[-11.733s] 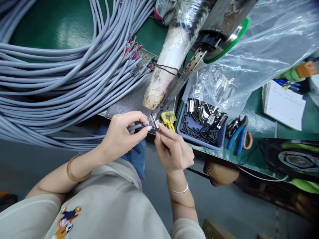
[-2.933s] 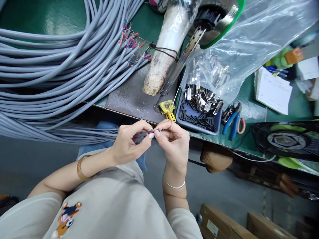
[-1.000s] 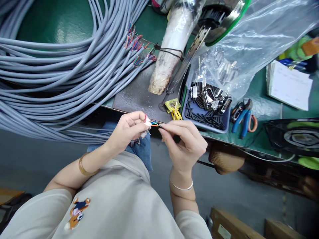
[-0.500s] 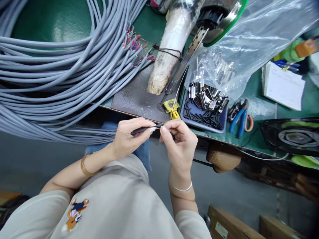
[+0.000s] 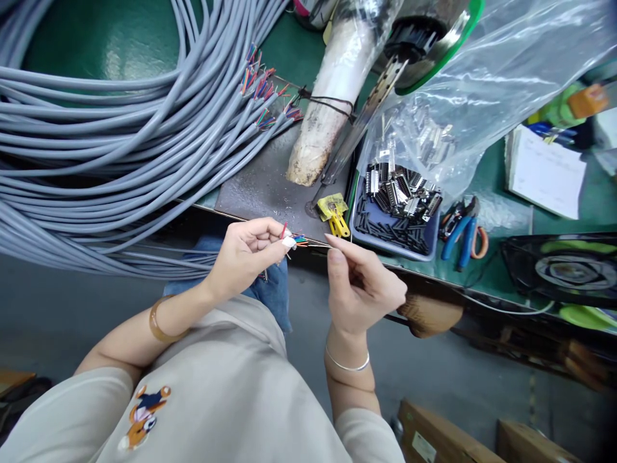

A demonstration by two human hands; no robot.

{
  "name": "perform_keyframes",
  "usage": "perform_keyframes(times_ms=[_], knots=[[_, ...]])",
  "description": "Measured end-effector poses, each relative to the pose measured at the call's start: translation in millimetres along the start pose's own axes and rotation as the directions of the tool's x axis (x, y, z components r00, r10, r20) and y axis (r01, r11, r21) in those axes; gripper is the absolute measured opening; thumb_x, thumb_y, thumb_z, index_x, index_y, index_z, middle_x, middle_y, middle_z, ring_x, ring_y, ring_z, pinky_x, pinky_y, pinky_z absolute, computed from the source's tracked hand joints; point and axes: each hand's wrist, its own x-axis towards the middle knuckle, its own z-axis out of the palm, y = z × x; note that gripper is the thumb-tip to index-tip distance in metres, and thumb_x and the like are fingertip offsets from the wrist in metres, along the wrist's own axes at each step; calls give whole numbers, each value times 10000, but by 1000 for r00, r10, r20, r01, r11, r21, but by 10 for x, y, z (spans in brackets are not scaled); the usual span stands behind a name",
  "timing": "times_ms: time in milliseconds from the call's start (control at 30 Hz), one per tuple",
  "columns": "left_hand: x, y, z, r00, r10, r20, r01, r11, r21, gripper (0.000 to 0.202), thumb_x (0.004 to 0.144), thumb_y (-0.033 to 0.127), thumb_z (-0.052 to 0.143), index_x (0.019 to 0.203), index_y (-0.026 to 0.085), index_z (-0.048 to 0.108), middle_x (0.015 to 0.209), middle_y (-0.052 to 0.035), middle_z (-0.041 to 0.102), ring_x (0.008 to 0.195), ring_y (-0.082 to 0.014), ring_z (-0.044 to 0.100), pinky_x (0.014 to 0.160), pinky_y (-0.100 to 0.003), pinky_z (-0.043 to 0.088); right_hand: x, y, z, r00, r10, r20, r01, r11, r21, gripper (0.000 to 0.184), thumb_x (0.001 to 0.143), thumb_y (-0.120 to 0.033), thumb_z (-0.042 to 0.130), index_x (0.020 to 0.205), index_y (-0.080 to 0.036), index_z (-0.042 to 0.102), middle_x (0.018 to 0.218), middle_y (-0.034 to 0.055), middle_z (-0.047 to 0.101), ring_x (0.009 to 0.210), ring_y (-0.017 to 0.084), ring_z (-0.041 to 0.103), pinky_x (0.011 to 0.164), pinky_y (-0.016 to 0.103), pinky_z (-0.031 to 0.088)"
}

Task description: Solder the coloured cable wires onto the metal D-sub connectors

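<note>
Taking the space between the fingertips as the dial's centre, the green bench (image 5: 103, 48) spreads across the upper half, with a thick bundle of grey cables (image 5: 154, 138) from nine to eleven o'clock, their stripped coloured ends reaching towards eleven. A clear plastic bag (image 5: 501, 77) sprawls from one to past two. Towards twelve lies a plastic-wrapped white shaft (image 5: 322, 128) tied with dark cord, and the green-rimmed spool (image 5: 446, 48) sits at one. The left hand (image 5: 253, 251) is at nine, thumb and index finger pinched together on a small bunch of coloured wires (image 5: 299, 241) whose tips point to three. The right hand (image 5: 364, 283) is at four, its thumb and index tips only narrowly apart; a thin pale strand (image 5: 319, 245) runs from the wires to them, but it is too fine here to tell whether they grip it. Between two and three sits a blue tray (image 5: 434, 238) of metal connectors (image 5: 398, 190) and short black pieces (image 5: 393, 228). A paper pad (image 5: 547, 173) lies farther out that way, blue-handled pliers (image 5: 466, 241) at three, and a yellow clip (image 5: 336, 215) close by between one and two.
</note>
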Motion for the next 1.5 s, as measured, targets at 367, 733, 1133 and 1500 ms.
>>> perform_keyframes(times_ms=[367,733,1133,1500], knots=[[-38,-58,40,1000,21,-23,-19,997,81,199,730,298,825,732,140,705,692,-18,675,609,-95,595,602,-202,524,30,2,7,978,-99,186,115,990,-78,236,972,-258,636,1156,-300,777,664,-28,722,454,92,501,521,241,465],[-156,381,22,935,298,192,-348,876,335,105,800,126,706,714,185,717,610,8,653,455,-64,422,436,-208,356,162,138,-432,992,95,-83,-102,991,-84,199,943,-279,676,1139,-242,666,663,-59,667,479,115,609,471,251,425],[28,75,-188,943,-327,67,331,892,-307,145,723,195,755,671,149,628,506,68,476,372,-6,294,374,-154,193,772,790,-302,996,89,3,-58,676,-735,165,983,-317,538,944,-196,643,815,74,701,807,264,678,739,398,468],[13,52,-235,969,-246,-9,235,934,-269,219,654,234,811,661,145,611,550,49,515,436,-23,357,379,-152,216,1004,821,-284,973,147,179,5,760,-650,101,905,-218,598,818,-249,557,865,54,718,828,246,668,779,394,490]])
